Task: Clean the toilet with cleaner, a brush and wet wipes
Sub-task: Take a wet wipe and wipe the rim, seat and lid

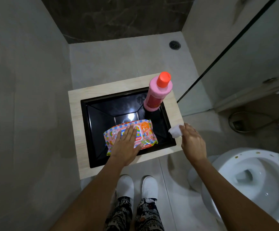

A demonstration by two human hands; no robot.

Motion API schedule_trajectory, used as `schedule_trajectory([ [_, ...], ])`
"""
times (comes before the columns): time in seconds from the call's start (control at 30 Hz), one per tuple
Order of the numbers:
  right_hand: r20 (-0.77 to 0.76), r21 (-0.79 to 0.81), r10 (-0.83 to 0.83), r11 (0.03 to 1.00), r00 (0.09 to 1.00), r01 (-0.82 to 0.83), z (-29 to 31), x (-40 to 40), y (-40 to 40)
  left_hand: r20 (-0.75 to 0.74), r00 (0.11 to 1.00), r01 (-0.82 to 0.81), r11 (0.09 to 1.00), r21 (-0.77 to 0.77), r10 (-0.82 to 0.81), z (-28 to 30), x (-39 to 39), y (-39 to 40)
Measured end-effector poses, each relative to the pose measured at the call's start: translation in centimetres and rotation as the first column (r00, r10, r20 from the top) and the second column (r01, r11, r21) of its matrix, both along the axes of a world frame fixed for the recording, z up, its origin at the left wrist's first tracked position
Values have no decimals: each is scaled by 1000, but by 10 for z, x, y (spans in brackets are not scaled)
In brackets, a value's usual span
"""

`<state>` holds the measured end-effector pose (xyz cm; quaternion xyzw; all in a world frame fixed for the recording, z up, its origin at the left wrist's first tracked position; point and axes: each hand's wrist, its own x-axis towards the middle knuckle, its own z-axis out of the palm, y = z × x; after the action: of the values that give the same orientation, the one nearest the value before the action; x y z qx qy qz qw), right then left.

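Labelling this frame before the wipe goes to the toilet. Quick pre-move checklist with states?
1. Wipe in hand: ok. The right hand pinches a white wet wipe, clear of the pack.
2. Pack steadied: ok. The left hand lies flat on the colourful plastic wipes pack, which rests across the black rectangular sink basin.
3. Pack flap resealed: cannot tell, the hand covers it.
4. Cleaner out of the way: ok. The pink bottle with orange cap stands upright at the basin's far right corner.
5. Toilet open: ok. The white toilet bowl is uncovered, at the right.
6. Brush at hand: cannot tell, none in view.
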<state>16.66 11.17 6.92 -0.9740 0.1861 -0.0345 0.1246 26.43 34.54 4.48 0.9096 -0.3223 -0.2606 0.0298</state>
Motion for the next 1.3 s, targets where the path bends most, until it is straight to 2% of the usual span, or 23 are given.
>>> schedule_trajectory([
  [0.13, 29, 30, -86, 996, 996, 85, 20, -15, -6, 52, 994, 94, 995, -28, -92, 26, 7, -22],
  [0.3, 52, 96, -244, 966, 968, 239, 35, -48, -21, 41, 982, 187, 981, -59, -184, 46, 0, -61],
  [0.53, 9, 108, -481, 872, 877, 477, 26, -128, -48, 71, 907, 415, 910, 15, -415, 43, -29, -118],
  [0.73, -6, 151, -683, 721, 730, 676, 15, -210, -61, 89, 774, 621, 779, 87, -627, 29, -86, -179],
  [0.9, 8, 167, -783, 614, 622, 771, 11, -271, -64, 25, 706, 704, 706, 77, -708, 17, -144, -212],
  [1.13, -4, 190, -840, 532, 543, 825, -14, -328, -62, -30, 621, 783, 620, 50, -783, -8, -213, -241],
  [1.3, -59, 214, -873, 462, 484, 860, -51, -346, -57, -94, 504, 863, 499, 73, -858, -47, -246, -244],
])
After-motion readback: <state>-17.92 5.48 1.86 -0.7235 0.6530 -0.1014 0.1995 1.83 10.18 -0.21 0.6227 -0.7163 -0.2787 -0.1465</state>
